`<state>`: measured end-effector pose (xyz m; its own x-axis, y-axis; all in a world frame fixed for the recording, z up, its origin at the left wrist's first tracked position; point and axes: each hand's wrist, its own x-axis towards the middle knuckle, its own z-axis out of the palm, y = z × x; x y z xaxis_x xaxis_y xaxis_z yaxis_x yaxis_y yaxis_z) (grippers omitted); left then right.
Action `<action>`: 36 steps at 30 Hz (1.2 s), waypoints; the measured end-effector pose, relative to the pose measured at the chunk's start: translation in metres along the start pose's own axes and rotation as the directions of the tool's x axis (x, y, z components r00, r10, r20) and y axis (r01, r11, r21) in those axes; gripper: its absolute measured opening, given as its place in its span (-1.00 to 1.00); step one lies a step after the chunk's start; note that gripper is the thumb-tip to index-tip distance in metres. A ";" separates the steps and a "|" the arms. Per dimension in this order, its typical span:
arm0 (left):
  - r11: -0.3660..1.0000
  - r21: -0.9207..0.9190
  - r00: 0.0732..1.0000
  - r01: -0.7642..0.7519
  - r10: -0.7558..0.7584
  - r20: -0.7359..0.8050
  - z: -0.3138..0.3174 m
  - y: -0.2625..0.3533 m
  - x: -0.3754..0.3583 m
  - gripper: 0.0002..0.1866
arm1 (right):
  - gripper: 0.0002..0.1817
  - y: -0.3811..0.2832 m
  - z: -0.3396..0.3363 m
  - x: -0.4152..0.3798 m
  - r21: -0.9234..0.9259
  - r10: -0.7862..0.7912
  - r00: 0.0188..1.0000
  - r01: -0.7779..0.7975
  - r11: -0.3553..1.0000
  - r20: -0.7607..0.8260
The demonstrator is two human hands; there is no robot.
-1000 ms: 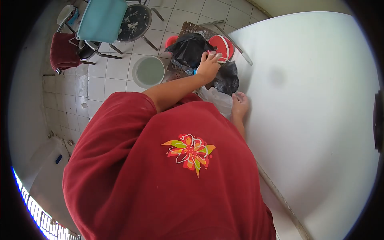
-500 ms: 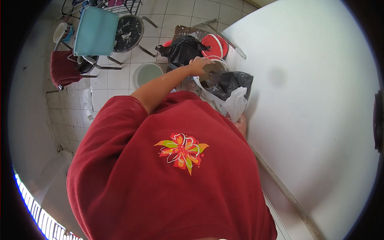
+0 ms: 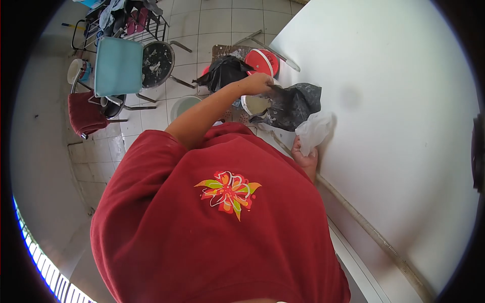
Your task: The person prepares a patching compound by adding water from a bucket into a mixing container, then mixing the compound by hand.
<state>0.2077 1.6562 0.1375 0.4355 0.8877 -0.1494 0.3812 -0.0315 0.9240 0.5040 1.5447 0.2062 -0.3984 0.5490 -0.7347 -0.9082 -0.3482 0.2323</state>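
My left hand reaches forward with its fingers closed on the edge of a black plastic bag. The bag is crumpled, dusted with pale smears, and spreads out to the right of a white bucket, overlapping its rim in this view. Greyish-beige material shows inside the bucket. Low at the right, my right hand is closed round a thin whitish plastic bag, which bunches up above the fingers beside the black bag.
Another black bag and a red bucket with a white handle stand beyond my left hand. A pale tub is behind my forearm. Left are a turquoise-backed chair and a stained round stool. A white panel borders the right.
My left hand has taken the black bag's edge and drawn it up and right, off the bucket's opening. My right hand shows more fully with the whitish bag. The view has shifted slightly.
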 end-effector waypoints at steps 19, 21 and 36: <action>0.665 -0.734 0.771 -0.139 -0.393 -0.501 -0.132 0.132 -0.142 -0.30 | -0.30 0.093 0.070 0.011 -0.883 0.601 0.719 0.039 0.468 0.350; 0.590 -0.728 0.696 -0.349 -0.356 -0.623 -0.131 0.138 -0.148 -0.17 | -0.23 0.096 0.085 0.013 -0.972 0.710 0.666 0.127 0.198 0.232; 0.183 -0.860 0.577 -0.476 -0.672 -0.463 -0.072 0.159 -0.173 -0.19 | -0.59 0.194 0.112 0.107 -0.878 0.561 0.730 0.110 0.466 0.390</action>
<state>0.1338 1.5310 0.3353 -0.3825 0.7464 -0.5446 -0.8388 -0.0334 0.5434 0.2709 1.6210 0.2434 -0.8505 0.5018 -0.1577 -0.3548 -0.7687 -0.5323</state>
